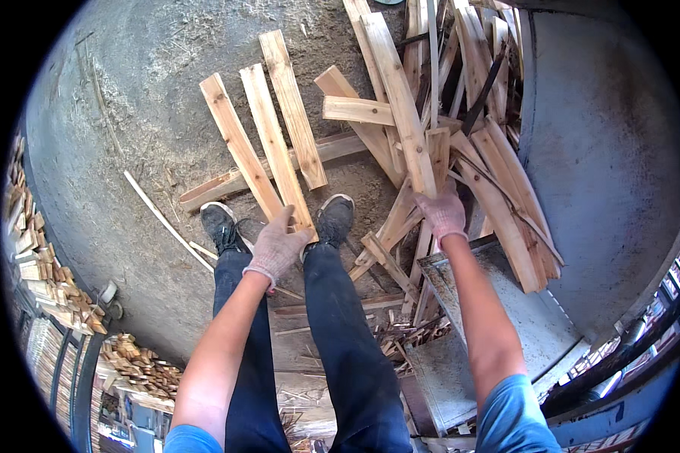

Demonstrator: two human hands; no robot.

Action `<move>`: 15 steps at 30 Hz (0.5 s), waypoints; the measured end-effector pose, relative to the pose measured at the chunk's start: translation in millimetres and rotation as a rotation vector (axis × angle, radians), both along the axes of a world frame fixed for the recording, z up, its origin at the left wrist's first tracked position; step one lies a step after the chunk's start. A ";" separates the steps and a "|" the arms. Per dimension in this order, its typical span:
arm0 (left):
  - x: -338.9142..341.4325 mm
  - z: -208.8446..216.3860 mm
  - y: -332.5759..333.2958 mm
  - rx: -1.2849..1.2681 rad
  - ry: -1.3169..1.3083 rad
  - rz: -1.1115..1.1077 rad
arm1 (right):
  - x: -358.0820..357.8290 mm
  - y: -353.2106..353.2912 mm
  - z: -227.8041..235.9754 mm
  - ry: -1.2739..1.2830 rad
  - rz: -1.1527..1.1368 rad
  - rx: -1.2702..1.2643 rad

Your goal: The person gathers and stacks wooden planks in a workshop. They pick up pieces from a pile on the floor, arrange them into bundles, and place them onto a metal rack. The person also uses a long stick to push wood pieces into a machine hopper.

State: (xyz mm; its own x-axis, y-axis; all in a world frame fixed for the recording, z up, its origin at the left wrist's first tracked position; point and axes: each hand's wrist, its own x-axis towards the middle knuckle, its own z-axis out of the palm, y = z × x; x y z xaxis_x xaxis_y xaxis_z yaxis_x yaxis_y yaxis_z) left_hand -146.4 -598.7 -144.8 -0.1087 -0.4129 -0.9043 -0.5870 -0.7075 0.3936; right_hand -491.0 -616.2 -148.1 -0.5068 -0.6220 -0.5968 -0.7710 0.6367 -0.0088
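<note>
R grip [443, 213], gloved in pale knit: pinching the lower end of a long, pale-tan sawn wooden plank [400, 102], which slants away and to the L from there across the wood pile. L grip [276, 249], same glove type: fingers part spread, at the lower ends of a narrow yellowish-tan wooden plank [270, 128] and, just beside it, a knotted reddish-tan wooden plank [238, 140]. From my end I can't tell whether L grip pinches either.

Edges/room: both, plus a broad light-brown wooden plank [293, 109] on their R, lie over a weathered brown timber beam [340, 146]. Grey-brown floor [128, 98], w/ scattered shavings, extends L; most room I see is there. R side tight: jumbled pile of wood offcuts [506, 162], then a smooth grey metal panel [604, 136]; dull grey metal plate [525, 309] next to R forearm [487, 309].

Pose: R arm reaches fwd, near straight, hand at plank's end. L forearm [223, 336] angles fwd and inward over the dark trouser leg [253, 385], hand btwn the dark left shoe [219, 226] & dark right shoe [335, 219], slightly nearer me.
</note>
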 end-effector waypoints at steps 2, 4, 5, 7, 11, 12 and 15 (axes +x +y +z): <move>-14.5 1.7 -4.8 0.074 0.090 0.025 | 9.6 -16.3 -2.1 -0.122 -0.023 0.138; -25.6 -2.5 -9.8 0.017 0.135 0.056 | 47.3 -24.2 18.7 -0.293 -0.120 0.160; -32.9 -4.3 -15.3 -0.019 0.161 0.074 | 68.6 -24.0 23.2 -0.374 -0.167 0.163; -44.5 -2.7 -30.2 0.015 0.317 0.249 | 115.1 2.4 34.8 -0.425 -0.135 -0.028; -56.2 -8.4 -55.6 0.126 0.369 0.772 | 170.0 45.7 39.2 -0.641 -0.064 0.186; -48.1 -14.1 -55.8 0.069 0.234 0.761 | 164.4 42.3 35.5 -0.788 0.087 0.054; -5.5 -34.0 -49.5 -0.062 0.022 0.618 | 130.6 -2.5 14.7 -0.448 0.277 -0.147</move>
